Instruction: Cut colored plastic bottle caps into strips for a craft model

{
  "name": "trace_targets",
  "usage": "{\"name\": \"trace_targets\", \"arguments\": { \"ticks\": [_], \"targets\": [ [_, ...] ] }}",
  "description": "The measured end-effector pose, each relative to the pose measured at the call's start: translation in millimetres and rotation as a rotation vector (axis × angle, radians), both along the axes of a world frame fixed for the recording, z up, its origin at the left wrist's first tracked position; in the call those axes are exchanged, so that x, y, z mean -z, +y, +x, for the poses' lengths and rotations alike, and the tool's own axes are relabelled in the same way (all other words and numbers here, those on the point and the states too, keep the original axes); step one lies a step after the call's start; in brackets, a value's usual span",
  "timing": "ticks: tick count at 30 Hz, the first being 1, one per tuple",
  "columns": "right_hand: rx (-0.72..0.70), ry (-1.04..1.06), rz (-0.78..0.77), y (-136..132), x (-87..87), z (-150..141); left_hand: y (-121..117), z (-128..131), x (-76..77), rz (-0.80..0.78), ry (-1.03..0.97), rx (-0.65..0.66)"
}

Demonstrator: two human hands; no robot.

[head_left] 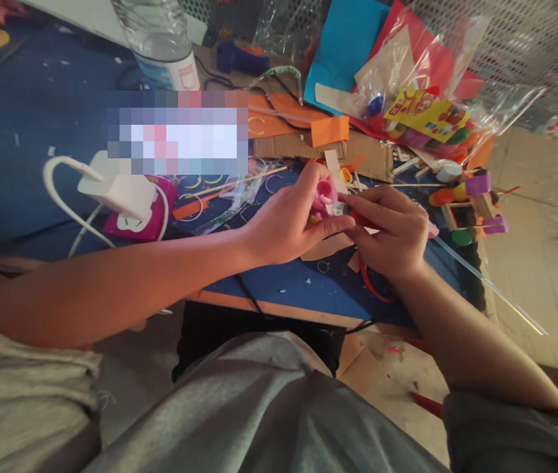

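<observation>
My left hand [291,220] is closed around a small pink roll-shaped piece [326,194] with a hollow centre, its thumb stretched toward my right hand. A small clear, shiny bit [338,208] shows beside the pink piece, between the two hands. My right hand [392,226] is closed too, its fingertips meeting my left thumb. Something red [361,221] peeks out under its fingers, mostly hidden. Below the right palm a red curved loop [374,289] shows over the blue tabletop [293,289]; whether both red parts belong together I cannot tell. Tan paper [328,248] lies beneath the hands.
At left are a magenta power socket [133,226] with a white charger [116,187] and a water bottle [158,49]. Behind stand coloured paper [342,49] and a plastic bag [421,115]. Right are a small block construction [470,203], a clear straw [490,289] and cardboard [530,263].
</observation>
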State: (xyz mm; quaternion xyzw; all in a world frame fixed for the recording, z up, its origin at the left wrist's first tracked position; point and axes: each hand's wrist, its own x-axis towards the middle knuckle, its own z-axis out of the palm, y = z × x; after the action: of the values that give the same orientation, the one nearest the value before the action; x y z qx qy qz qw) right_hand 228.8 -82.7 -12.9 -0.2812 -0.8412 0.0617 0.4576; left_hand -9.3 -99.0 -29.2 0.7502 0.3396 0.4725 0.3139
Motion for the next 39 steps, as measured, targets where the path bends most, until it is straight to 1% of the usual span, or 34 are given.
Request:
{"name": "trace_targets", "arguments": {
  "ticks": [5,9,13,16,22,26,33,39],
  "targets": [
    [-0.008,-0.007,0.013,0.1,0.1,1.0,-0.5,0.1,-3.3,-0.012,-0.029,-0.002],
    [-0.020,-0.001,0.028,0.1,-0.3,1.4,-3.4,-0.5,-9.0,-0.072,-0.038,0.004],
    [0.000,-0.022,0.017,-0.5,-0.7,1.6,-7.4,0.0,-13.7,-0.120,-0.052,0.017],
    [-0.008,-0.020,0.010,-0.6,-0.8,2.0,-8.5,1.0,-13.3,-0.103,-0.068,0.007],
    [-0.023,-0.018,0.013,-0.4,-1.3,2.3,-6.7,1.3,-9.4,-0.045,-0.037,-0.017],
    [-0.003,-0.026,-0.006,-0.7,-1.7,1.5,-7.1,0.4,-11.6,-0.028,-0.037,-0.013],
    [-0.017,-0.012,-0.009,0.5,-0.9,1.3,-8.4,-1.3,-15.7,0.001,0.007,-0.046],
    [0.025,-0.018,-0.064,-1.9,-1.9,0.5,-8.3,-2.1,-18.4,0.009,-0.010,-0.005]
  ]
}}
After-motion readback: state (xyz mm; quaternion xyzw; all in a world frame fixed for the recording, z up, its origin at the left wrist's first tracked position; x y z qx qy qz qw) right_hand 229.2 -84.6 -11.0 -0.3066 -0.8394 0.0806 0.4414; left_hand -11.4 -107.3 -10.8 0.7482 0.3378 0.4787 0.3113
